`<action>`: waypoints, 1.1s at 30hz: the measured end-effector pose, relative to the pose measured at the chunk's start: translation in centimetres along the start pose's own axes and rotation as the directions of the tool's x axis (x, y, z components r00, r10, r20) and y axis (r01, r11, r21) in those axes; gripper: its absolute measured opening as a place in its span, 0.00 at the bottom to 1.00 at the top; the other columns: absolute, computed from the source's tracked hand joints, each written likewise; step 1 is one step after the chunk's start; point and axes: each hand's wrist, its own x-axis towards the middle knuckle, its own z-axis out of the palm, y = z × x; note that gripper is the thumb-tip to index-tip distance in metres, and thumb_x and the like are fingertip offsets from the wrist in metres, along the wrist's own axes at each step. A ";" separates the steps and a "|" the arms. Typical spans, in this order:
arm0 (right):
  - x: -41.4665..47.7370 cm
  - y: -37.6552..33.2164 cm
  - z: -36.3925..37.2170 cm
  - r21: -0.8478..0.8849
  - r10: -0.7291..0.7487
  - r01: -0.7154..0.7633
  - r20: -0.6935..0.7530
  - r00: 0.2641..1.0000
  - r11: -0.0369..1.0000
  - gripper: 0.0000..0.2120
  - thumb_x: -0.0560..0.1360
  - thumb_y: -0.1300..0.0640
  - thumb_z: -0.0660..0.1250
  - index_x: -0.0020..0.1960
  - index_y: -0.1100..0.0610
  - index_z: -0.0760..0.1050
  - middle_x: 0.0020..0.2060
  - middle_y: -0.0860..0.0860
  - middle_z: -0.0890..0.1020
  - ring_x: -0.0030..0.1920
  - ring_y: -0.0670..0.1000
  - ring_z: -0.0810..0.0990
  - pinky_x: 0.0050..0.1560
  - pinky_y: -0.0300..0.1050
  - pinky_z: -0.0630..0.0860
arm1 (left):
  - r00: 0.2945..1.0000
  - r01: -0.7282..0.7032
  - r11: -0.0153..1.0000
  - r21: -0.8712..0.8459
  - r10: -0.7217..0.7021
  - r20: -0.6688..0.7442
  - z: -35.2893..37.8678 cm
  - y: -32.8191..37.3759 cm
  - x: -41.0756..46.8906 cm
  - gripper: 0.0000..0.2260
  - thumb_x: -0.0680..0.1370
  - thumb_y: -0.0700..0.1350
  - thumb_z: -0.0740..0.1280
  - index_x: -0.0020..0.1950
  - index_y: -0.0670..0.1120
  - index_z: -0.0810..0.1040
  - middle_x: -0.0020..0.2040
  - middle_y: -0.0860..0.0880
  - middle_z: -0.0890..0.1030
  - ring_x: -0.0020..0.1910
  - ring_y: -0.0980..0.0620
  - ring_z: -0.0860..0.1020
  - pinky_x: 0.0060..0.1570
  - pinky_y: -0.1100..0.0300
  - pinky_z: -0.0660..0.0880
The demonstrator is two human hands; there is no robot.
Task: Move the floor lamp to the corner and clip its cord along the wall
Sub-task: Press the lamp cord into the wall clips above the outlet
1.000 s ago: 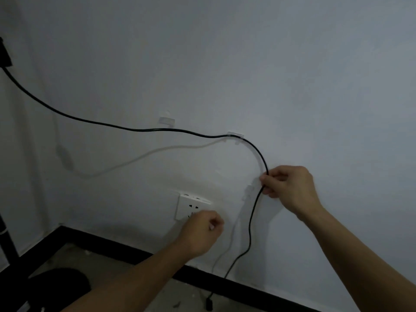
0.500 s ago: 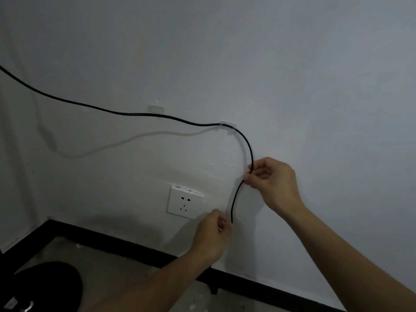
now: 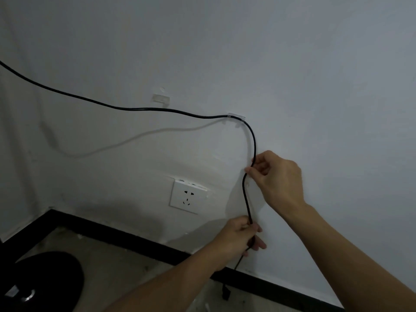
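Observation:
The lamp's black cord [image 3: 135, 108] runs from the upper left across the white wall, passes through a clear clip [image 3: 236, 116], then bends down. My right hand [image 3: 276, 176] pinches the cord below that bend, close to a small clear clip [image 3: 247, 183] on the wall. My left hand [image 3: 242, 236] grips the cord lower down, just above the skirting. The plug end [image 3: 225, 292] hangs near the floor. An empty clear clip [image 3: 161, 98] sits above the cord's run. The lamp's black round base [image 3: 48, 278] stands at the lower left.
A white wall socket [image 3: 188, 197] is mounted left of my hands. A black skirting board [image 3: 126, 237] runs along the foot of the wall into the corner at the left. The floor is bare concrete [image 3: 126, 273].
My left hand has moved right from near the socket and taken hold of the cord's lower part, straightening it. My right hand keeps its pinch on the cord.

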 end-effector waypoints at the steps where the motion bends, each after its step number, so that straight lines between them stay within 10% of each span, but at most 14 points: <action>1: 0.1 0.0 0.0 -0.035 0.004 -0.004 -0.005 1.000 0.999 0.09 0.70 0.51 0.75 0.46 0.53 0.80 0.33 0.41 0.78 0.36 0.48 0.81 0.40 0.45 0.77 | 1.000 -0.009 1.000 0.003 0.009 0.011 0.1 0.1 -0.1 0.09 0.81 0.47 0.58 0.44 0.49 0.75 0.39 0.47 0.83 0.39 0.52 0.78 0.34 0.62 0.71; 11: 0.2 0.3 -0.5 -0.115 0.042 -0.041 0.004 0.999 0.993 0.09 0.70 0.48 0.74 0.46 0.50 0.77 0.30 0.39 0.77 0.36 0.49 0.81 0.36 0.43 0.72 | 0.988 -0.113 0.983 0.146 0.095 0.125 0.9 0.1 0.7 0.10 0.81 0.47 0.57 0.45 0.48 0.75 0.29 0.48 0.77 0.26 0.57 0.74 0.28 0.68 0.72; 21: -0.5 1.2 -0.4 0.019 0.097 -0.098 0.058 0.994 0.995 0.12 0.71 0.45 0.73 0.40 0.51 0.74 0.30 0.45 0.82 0.30 0.50 0.82 0.37 0.54 0.81 | 0.974 0.017 0.934 0.356 0.064 -0.216 -4.5 -1.3 3.1 0.11 0.79 0.47 0.61 0.41 0.44 0.77 0.25 0.47 0.73 0.13 0.60 0.68 0.19 0.66 0.67; 33: -1.6 1.8 0.1 0.108 0.176 -0.214 0.288 0.941 0.971 0.07 0.72 0.48 0.72 0.38 0.50 0.84 0.30 0.44 0.85 0.25 0.44 0.82 0.35 0.49 0.82 | 0.965 0.102 0.940 0.326 -0.014 -0.263 -6.1 -0.9 2.4 0.15 0.79 0.48 0.62 0.46 0.38 0.80 0.26 0.46 0.76 0.21 0.51 0.72 0.26 0.63 0.70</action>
